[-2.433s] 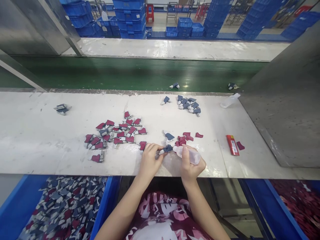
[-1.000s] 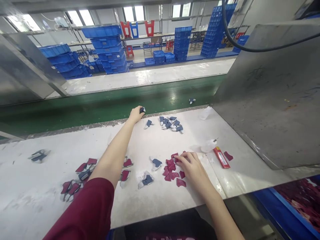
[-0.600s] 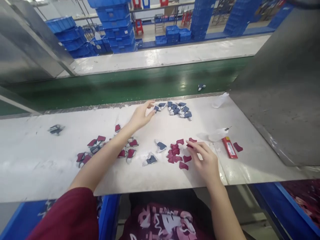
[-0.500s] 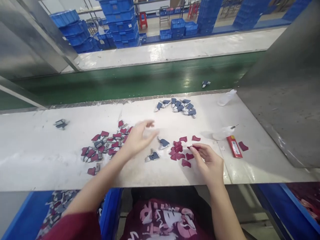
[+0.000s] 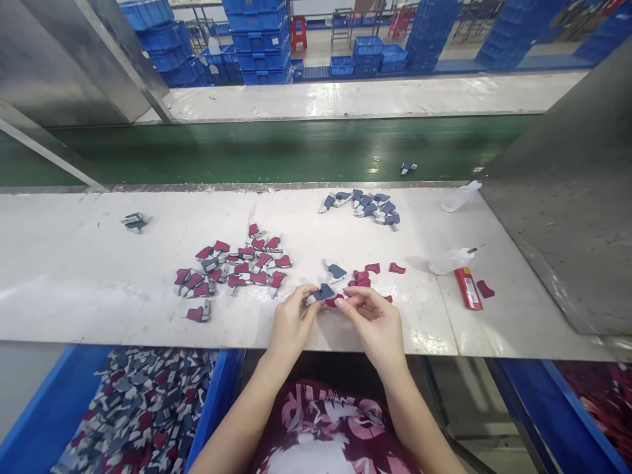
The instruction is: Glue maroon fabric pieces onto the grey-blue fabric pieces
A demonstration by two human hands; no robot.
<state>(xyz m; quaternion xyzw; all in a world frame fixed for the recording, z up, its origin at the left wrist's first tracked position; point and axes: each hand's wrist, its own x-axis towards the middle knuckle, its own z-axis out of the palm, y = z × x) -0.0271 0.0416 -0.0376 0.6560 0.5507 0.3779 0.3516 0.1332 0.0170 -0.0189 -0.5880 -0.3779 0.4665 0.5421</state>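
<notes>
- While a printed maroon shirt [image 5: 340, 424] fills the bottom centre of the frame, a blue bin [image 5: 29, 408] heaped with blue-grey and red parts sits at lower left, and another blue bin [image 5: 575, 408] with dark red pieces at lower right.
- Near the middle, just above the table's front edge, the left hand [image 5: 291, 322] has thumb and fingers closed on a blue-grey part [image 5: 324, 291] with a pale end.
- Beside it, the right hand [image 5: 379, 322] pinches a dark red piece [image 5: 334, 301] between thumb and fingers, at the part's lower right; whether the two touch, I cannot tell.
- Just beyond the hands lie a second blue-grey piece [image 5: 337, 271] and a small red pile [image 5: 362, 278].
- Left of centre, red-faced parts [image 5: 259, 278] spread in a loose cluster on the white table [image 5: 74, 276].
- Toward the right, a needle-tipped bottle [image 5: 449, 262] lies on its side next to a red box [image 5: 469, 288].
- Farther up, blue-grey parts [image 5: 368, 209] gather right of centre, and a clear bottle [image 5: 461, 197] lies by the metal panel [image 5: 567, 217].
- Past the table runs a green belt [image 5: 222, 155] carrying one blue-grey item [image 5: 408, 168].
- Along the top stand stacked blue crates [image 5: 261, 41] and a red stool [image 5: 299, 33].
</notes>
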